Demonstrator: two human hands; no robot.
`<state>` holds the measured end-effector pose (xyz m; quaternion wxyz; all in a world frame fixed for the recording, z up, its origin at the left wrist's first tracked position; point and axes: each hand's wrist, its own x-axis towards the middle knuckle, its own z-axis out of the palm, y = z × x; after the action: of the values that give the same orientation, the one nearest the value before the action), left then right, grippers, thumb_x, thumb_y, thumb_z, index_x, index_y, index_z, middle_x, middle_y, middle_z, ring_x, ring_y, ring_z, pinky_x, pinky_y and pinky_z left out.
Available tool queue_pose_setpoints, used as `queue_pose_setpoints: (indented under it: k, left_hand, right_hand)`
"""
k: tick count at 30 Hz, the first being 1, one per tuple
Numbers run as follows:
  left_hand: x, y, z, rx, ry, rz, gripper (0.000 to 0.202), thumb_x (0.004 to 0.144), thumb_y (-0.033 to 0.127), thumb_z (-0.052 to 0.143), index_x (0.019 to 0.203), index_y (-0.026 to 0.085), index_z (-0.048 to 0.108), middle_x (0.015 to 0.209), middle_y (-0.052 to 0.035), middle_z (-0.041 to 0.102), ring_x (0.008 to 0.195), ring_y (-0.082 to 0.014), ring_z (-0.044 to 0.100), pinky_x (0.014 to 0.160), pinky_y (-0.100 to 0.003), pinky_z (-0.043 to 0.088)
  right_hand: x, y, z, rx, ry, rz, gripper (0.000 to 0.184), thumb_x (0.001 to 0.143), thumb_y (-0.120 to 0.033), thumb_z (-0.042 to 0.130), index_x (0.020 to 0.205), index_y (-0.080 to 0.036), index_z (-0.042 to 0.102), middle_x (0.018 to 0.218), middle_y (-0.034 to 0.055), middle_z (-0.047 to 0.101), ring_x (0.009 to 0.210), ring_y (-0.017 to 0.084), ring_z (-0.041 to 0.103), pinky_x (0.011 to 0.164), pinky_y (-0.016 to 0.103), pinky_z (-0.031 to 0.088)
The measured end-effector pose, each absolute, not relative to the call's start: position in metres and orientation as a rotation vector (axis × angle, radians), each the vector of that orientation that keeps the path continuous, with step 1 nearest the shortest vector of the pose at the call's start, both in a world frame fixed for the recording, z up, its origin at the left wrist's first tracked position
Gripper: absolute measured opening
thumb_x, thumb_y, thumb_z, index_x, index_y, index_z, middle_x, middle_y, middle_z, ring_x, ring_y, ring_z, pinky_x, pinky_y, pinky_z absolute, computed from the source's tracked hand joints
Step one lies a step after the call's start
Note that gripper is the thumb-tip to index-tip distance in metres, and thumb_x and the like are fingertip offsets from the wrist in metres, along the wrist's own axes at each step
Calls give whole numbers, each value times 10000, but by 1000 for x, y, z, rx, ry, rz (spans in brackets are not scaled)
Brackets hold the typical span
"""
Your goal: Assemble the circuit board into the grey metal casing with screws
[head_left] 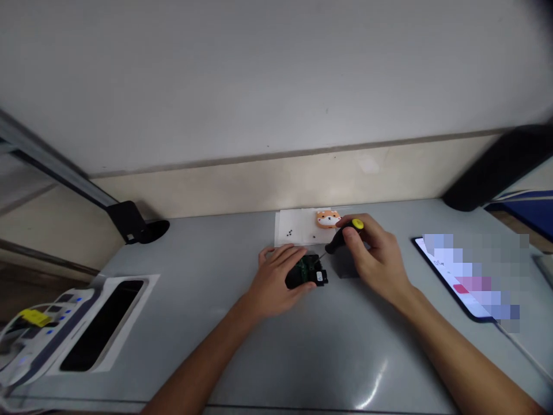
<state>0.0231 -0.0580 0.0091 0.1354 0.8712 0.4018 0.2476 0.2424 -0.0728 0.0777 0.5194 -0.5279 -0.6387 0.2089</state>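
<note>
My left hand (276, 276) rests on the grey table and grips a small black device (307, 274) with a green circuit board showing on top. My right hand (377, 256) is closed around a black screwdriver (343, 236) with a yellow cap. The screwdriver leans down to the left, its thin tip reaching the device. Just behind lies a white sheet (298, 227) with a few tiny dark screws on it.
An orange animal-shaped figure (328, 219) sits on the white sheet. A phone (464, 276) with a cable lies to the right. A white and grey machine (73, 325) stands at the left front. A black lamp base (138, 227) is at the back left.
</note>
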Motion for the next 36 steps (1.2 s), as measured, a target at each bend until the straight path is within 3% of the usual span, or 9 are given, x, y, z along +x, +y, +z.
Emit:
queue_pose_setpoints:
  k: [6,14,36]
  left_hand:
    - [23,-56,4,2523,1142,666,486,939,422,721,1392,273,628,1365,-105,707,1310,-327,610,1144,-560,393]
    - [23,-56,4,2524,1154,666,476,930,420,738,1378,293,640,1353,-92,715,1296,-316,617,1136,-549,385]
    - [26,-58,9,2527,1165,646,416,943,427,730,1328,290,656,1331,-88,719,1271,-307,625,1103,-521,413]
  right_hand:
    - [241,-76,76,-1336,-1641,419,251,958,-446,553,917,-230,674,679,-7,666,530,129,529,536,252,425]
    - [240,-76,74,-1337,-1682,379,255,972,-442,541,943,-226,672,746,18,726,568,139,591,579,263,436]
    - [239,-75,74,-1337,-1700,368,257,973,-436,532,945,-227,679,660,-9,679,503,128,532,529,255,393]
